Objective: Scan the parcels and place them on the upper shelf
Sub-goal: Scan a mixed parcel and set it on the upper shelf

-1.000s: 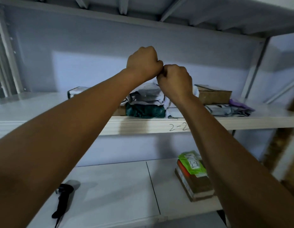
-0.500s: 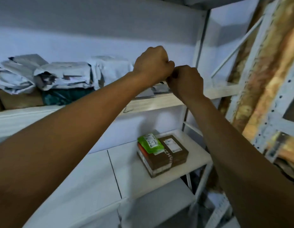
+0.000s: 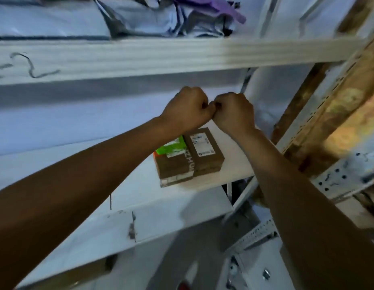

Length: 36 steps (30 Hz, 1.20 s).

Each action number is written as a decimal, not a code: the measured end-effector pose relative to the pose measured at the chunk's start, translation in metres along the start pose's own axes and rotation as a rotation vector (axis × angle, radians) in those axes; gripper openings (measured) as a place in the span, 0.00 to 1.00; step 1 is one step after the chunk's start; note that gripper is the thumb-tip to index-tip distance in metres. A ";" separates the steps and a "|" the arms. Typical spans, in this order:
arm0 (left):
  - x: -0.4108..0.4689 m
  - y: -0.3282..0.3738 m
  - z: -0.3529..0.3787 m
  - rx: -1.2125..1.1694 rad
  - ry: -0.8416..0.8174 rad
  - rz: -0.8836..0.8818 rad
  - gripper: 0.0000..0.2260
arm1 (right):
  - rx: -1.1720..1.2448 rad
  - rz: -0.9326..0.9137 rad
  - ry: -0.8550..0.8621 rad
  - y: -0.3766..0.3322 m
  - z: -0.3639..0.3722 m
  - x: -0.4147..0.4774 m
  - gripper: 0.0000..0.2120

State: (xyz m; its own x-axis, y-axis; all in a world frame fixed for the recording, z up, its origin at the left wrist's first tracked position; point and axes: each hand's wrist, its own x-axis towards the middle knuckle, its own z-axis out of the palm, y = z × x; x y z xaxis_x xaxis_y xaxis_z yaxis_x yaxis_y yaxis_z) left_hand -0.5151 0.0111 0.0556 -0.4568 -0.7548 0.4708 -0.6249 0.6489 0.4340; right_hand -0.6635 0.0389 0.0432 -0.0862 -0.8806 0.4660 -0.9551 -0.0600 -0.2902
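Fists pressed together in front of white metal shelving.
Left hand (image 3: 187, 110) and right hand (image 3: 234, 113) meet knuckle to knuckle, fingers curled tight, nothing visible in either. Just below them, two brown cardboard parcels (image 3: 202, 155) with white labels sit side by side on the lower white shelf (image 3: 165, 195), a bright green pouch (image 3: 171, 146) on the left one. Grey and purple plastic mailer bags (image 3: 181, 17) lie on the upper shelf (image 3: 181, 57).

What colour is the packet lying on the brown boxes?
The packet is bright green; the head view shows it best.
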 end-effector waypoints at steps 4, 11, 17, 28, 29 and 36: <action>-0.005 -0.063 0.067 0.124 -0.150 -0.368 0.18 | 0.115 0.086 -0.218 0.042 0.075 -0.001 0.13; -0.030 -0.173 0.120 0.116 -0.150 -0.935 0.26 | 0.262 0.190 -0.710 0.078 0.187 0.021 0.09; -0.027 -0.206 0.136 0.024 -0.063 -1.072 0.14 | 0.479 0.251 -0.778 0.057 0.229 0.043 0.10; -0.031 -0.214 0.106 -0.279 0.140 -1.024 0.05 | 0.548 0.381 -0.350 0.024 0.238 0.050 0.14; -0.034 -0.213 0.098 -0.321 0.168 -1.006 0.07 | 0.592 0.382 -0.307 0.018 0.233 0.051 0.12; -0.078 -0.224 0.040 -0.801 0.412 -0.906 0.15 | 1.096 0.521 -0.328 -0.064 0.209 0.056 0.07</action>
State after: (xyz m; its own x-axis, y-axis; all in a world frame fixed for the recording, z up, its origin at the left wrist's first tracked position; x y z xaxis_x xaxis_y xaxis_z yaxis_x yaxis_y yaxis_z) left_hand -0.3650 -0.0793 -0.1083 0.2495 -0.9637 -0.0953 0.0121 -0.0953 0.9954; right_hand -0.5480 -0.1045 -0.0871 -0.1567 -0.9829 -0.0966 -0.0783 0.1099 -0.9909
